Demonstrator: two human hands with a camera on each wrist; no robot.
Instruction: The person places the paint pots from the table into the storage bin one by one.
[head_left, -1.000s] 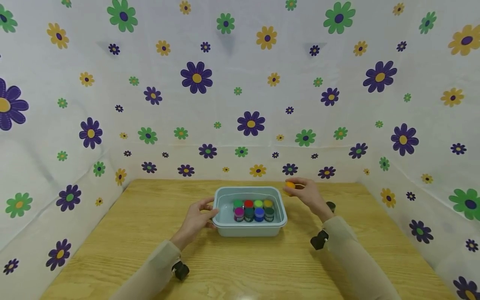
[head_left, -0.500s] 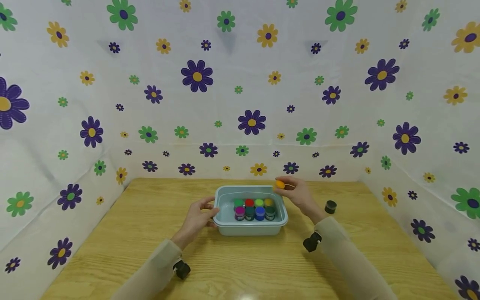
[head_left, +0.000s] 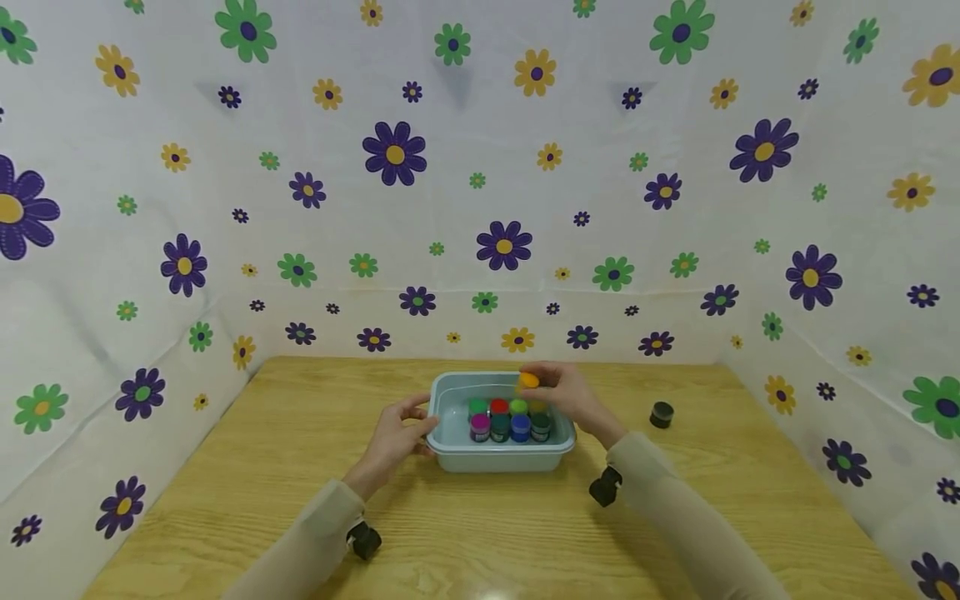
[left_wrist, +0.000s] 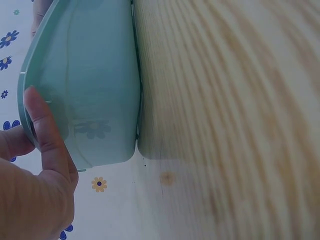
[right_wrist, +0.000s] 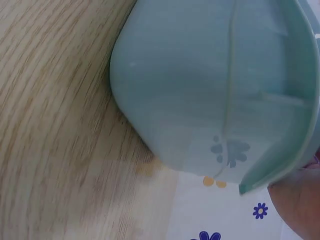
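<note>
A light blue plastic basin (head_left: 498, 462) stands on the wooden table and holds several small paint jars with coloured lids, among them a red-lidded jar (head_left: 498, 407) and a magenta-lidded jar (head_left: 480, 427). My left hand (head_left: 392, 435) grips the basin's left rim; the left wrist view shows a finger on the outer wall (left_wrist: 100, 90). Over the basin's back right part, my right hand (head_left: 572, 395) pinches an orange-lidded paint jar (head_left: 529, 380), slightly blurred. In the right wrist view the basin (right_wrist: 185, 90) hides that jar, and only part of the hand (right_wrist: 300, 200) shows.
One dark-lidded jar (head_left: 662, 414) stands alone on the table (head_left: 480, 525), right of the basin. A white cloth with printed flowers (head_left: 480, 208) hangs behind the table and along both sides.
My right hand has carried the orange-lidded jar leftward from beside the basin to over its inside. The left hand stays on the rim.
</note>
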